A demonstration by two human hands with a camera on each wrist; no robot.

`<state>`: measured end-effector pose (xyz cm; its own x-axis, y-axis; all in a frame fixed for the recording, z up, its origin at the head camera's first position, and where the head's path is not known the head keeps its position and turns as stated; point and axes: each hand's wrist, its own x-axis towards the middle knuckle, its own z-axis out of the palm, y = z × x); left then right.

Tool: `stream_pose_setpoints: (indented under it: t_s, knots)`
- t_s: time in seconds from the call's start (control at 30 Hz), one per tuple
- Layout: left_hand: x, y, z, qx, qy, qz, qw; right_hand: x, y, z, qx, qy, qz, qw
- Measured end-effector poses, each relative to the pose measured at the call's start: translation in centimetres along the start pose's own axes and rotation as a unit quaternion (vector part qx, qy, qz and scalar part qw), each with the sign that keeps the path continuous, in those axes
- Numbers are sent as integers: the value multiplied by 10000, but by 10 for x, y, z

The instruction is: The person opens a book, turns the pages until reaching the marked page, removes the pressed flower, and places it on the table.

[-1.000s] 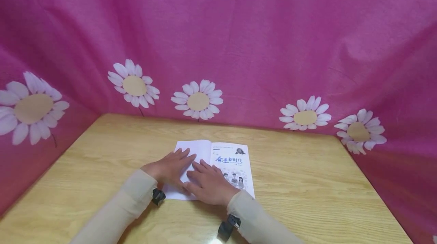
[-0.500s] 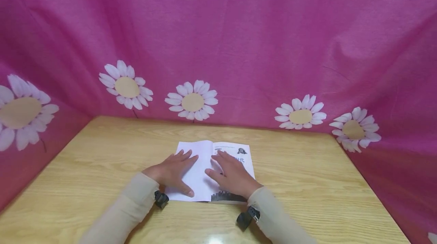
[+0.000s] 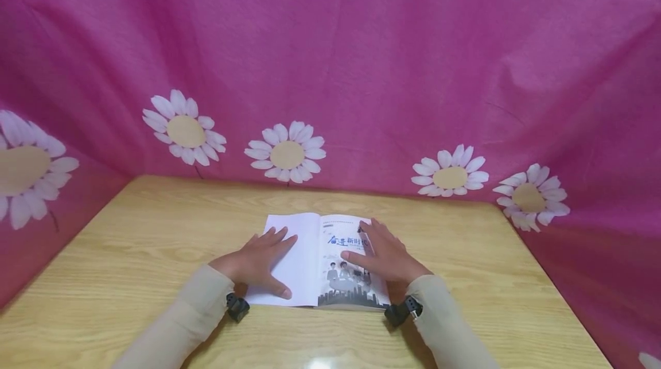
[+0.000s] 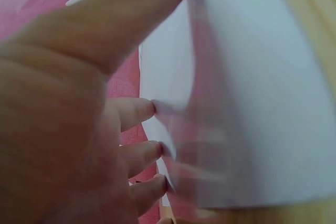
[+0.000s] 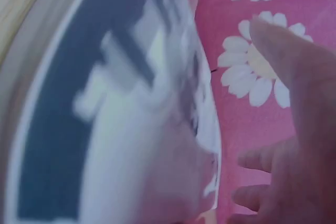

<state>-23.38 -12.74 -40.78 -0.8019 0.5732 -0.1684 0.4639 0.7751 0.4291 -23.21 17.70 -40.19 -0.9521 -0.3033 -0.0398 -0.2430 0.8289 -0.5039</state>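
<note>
An open book [image 3: 304, 265] lies on the wooden table, its left page blank and white. Its right page [image 3: 338, 288] bears blue lettering, grey cartoon figures and a dark skyline along the bottom. My left hand [image 3: 260, 263] rests on the blank page with fingers spread; in the left wrist view its fingertips [image 4: 152, 150] touch the paper. Over the outer part of the printed page is my right hand [image 3: 384, 254], fingers extended and thumb pointing inward, covering some of the print. The right wrist view has its thumb [image 5: 278, 45] and fingers standing off the page surface.
The wooden table [image 3: 170, 225] spreads around the book. A pink cloth [image 3: 361, 70] with large white daisies hangs behind and along both sides. Each wrist wears a black strapped device; the right one [image 3: 400, 311] sits close to the book's lower right corner.
My right hand has moved from the left page across the fold to the right page's outer side, uncovering the lettering and figures. The left hand stays on the blank page.
</note>
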Motion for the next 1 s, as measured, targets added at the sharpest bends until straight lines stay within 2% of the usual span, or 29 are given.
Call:
stream_pose_setpoints:
  t_s: [0.17,0.27,0.67,0.83,1.0]
  knots:
    - [-2,-1,1,18,50,-83,10000,0,7,4,-132,-357,57,9993]
    - [-3,-1,2,41,72,-109,9999,-1,9,5,-213,-428,148,9987]
    - [-1,1,1,-77,7,-94,9999,0,10,8,-375,-274,154,9988]
    - [0,-1,0,-8,2,-60,10000,2,10,6,-144,-113,32,9998]
    - [1,-2,2,-28,-39,-90,9999,1,9,5,124,-118,48,9998]
